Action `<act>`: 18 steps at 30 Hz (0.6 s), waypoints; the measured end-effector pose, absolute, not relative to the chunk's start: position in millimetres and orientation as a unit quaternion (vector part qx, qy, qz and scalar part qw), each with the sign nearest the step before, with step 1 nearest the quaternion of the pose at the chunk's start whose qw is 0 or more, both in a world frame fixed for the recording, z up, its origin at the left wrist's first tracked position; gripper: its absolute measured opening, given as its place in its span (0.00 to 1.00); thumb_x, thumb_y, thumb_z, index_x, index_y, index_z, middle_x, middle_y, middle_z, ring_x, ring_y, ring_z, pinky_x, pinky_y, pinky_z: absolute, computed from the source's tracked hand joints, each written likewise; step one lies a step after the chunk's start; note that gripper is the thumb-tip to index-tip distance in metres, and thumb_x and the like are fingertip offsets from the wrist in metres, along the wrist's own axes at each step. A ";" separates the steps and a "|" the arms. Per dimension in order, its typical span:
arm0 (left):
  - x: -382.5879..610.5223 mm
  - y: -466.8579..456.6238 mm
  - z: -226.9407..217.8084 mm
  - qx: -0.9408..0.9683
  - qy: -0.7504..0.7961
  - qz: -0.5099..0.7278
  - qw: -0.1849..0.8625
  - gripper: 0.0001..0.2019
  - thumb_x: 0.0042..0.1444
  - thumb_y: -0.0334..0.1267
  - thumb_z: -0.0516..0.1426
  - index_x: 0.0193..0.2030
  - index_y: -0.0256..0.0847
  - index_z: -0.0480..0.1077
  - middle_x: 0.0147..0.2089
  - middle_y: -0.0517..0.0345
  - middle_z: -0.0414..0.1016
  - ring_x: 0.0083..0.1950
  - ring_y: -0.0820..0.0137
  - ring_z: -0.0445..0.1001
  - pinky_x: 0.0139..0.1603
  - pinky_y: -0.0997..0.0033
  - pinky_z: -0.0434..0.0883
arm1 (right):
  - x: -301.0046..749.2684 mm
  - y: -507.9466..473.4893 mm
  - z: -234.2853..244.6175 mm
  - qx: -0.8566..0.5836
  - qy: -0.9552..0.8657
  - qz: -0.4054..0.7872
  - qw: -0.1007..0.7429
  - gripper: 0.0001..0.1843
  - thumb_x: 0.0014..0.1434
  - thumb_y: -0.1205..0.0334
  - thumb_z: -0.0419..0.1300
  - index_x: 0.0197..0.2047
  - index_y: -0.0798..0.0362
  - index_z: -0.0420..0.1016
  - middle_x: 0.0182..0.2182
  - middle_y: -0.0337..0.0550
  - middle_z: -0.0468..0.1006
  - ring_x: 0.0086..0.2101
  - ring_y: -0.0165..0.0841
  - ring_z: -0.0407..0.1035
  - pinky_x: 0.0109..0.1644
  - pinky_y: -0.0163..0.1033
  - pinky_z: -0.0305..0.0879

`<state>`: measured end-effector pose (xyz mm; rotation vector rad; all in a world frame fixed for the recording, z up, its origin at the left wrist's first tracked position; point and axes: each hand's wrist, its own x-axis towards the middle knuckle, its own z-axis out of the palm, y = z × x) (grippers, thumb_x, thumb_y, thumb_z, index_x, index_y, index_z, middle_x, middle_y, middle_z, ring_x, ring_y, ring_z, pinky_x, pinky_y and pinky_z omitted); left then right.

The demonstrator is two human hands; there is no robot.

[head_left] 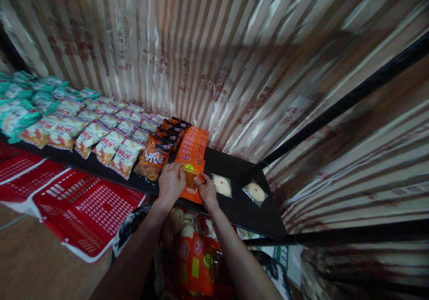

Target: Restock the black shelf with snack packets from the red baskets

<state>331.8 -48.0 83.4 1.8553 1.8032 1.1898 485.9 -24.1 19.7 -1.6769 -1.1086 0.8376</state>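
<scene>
My left hand (170,183) and my right hand (207,190) both grip an orange snack packet (191,183) at the front edge of a black shelf (241,201). The packet lies at the near end of a row of like orange packets (194,145). Left of it stands an orange chip bag (152,159). Below my arms sits a bag holding more orange packets (196,259) and round pastries.
Rows of striped snack bags (100,134) and teal bags (20,103) fill the shelf to the left. Two clear-wrapped white pastries (222,185) (255,192) lie to the right. Red plastic baskets (83,210) sit lower left. A striped curtain (214,45) hangs behind.
</scene>
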 end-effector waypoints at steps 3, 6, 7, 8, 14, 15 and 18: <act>346.3 -36.6 96.1 0.673 0.602 0.395 0.170 0.15 0.54 0.30 0.48 0.45 0.37 0.72 0.46 0.50 0.74 0.49 0.62 0.68 0.52 0.65 0.64 | 485.4 -25.0 23.4 -0.685 -0.459 0.331 0.458 0.29 0.40 0.53 0.63 0.45 0.61 0.75 0.29 0.43 0.78 0.28 0.33 0.69 0.36 0.37 0.65; 360.7 -19.1 97.4 0.688 0.605 0.362 0.173 0.15 0.54 0.30 0.48 0.44 0.36 0.72 0.46 0.48 0.74 0.49 0.61 0.68 0.53 0.64 0.63 | 484.1 -25.2 26.7 -0.689 -0.471 0.319 0.449 0.29 0.42 0.55 0.61 0.47 0.62 0.74 0.31 0.45 0.79 0.28 0.34 0.69 0.35 0.38 0.65; 364.6 -13.5 94.1 0.692 0.604 0.356 0.173 0.15 0.54 0.30 0.48 0.44 0.35 0.73 0.46 0.47 0.73 0.50 0.60 0.67 0.54 0.64 0.63 | 483.8 -25.0 27.4 -0.692 -0.476 0.314 0.442 0.29 0.43 0.55 0.61 0.47 0.62 0.74 0.30 0.44 0.79 0.28 0.34 0.69 0.35 0.38 0.65; 367.9 -8.6 89.1 0.699 0.598 0.352 0.171 0.16 0.54 0.30 0.48 0.45 0.35 0.72 0.47 0.46 0.73 0.52 0.60 0.66 0.55 0.64 0.62 | 483.5 -24.7 27.8 -0.695 -0.479 0.311 0.436 0.29 0.43 0.55 0.61 0.47 0.62 0.74 0.28 0.44 0.78 0.27 0.34 0.68 0.34 0.38 0.65; 372.7 6.9 53.8 0.722 0.595 0.295 0.194 0.18 0.50 0.30 0.52 0.48 0.26 0.70 0.57 0.34 0.65 0.64 0.51 0.53 0.64 0.57 0.49 | 483.5 -20.8 21.2 -0.681 -0.480 0.325 0.448 0.29 0.42 0.53 0.62 0.47 0.61 0.75 0.31 0.45 0.79 0.32 0.37 0.70 0.38 0.38 0.65; 371.9 8.1 51.0 0.723 0.592 0.293 0.202 0.19 0.50 0.30 0.52 0.49 0.25 0.69 0.57 0.33 0.65 0.64 0.51 0.53 0.64 0.56 0.48 | 483.7 -20.4 19.1 -0.682 -0.482 0.324 0.444 0.29 0.43 0.53 0.62 0.47 0.61 0.74 0.31 0.46 0.79 0.32 0.37 0.70 0.39 0.38 0.65; 368.8 10.2 48.5 0.722 0.587 0.293 0.222 0.20 0.52 0.30 0.51 0.52 0.28 0.68 0.59 0.35 0.62 0.65 0.53 0.52 0.64 0.53 0.46 | 483.9 -20.0 14.0 -0.683 -0.495 0.314 0.435 0.29 0.44 0.52 0.61 0.47 0.61 0.74 0.31 0.45 0.79 0.31 0.35 0.70 0.38 0.38 0.66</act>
